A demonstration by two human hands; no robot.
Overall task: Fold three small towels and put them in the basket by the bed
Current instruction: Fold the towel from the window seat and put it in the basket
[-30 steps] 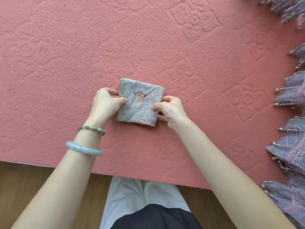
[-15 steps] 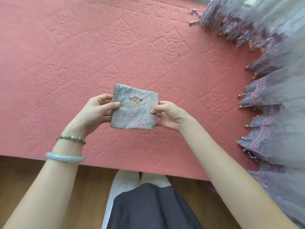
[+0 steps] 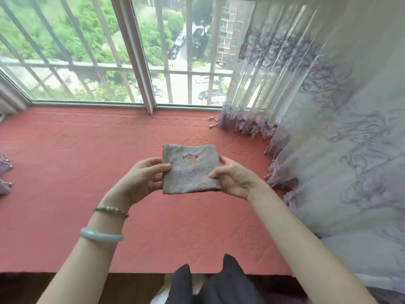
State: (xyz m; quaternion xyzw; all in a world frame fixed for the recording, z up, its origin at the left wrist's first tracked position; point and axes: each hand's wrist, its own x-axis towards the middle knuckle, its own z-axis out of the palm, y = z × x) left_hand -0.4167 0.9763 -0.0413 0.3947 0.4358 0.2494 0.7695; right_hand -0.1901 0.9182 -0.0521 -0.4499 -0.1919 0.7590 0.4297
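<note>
- The view has swung up from the mat since 1.0 s ago; a barred window [image 3: 135,51] now fills the top, and the lilac curtain [image 3: 328,128], then only a fringe at the right edge, now covers the whole right side; I take this as the person looking up to head off.
- The coral quilted mat [image 3: 76,172] on the window seat has nothing lying on it in view; the towel lay flat near its middle 1.0 s ago and has since been lifted off.
- The folded towel [image 3: 190,170] is a neat square held in the air over the mat's middle, between the far edge under the window and the near edge; it has not shifted in the grip since 0.5 s ago.
- The left hand [image 3: 140,178] and the right hand [image 3: 234,178] each hold 1 side of it; their fingers [image 3: 161,166] are clamped on the towel's edges, thumbs on top and the rest beneath.
- Folding of this towel looks finished, so carrying it to the basket seems the step in hand; no basket and none of the other towels are in view, so which of the 3 this is cannot be told.
- No brand, label or writing can be read; the towel shows only a blurred pinkish motif at its centre and another at its lower edge.
</note>
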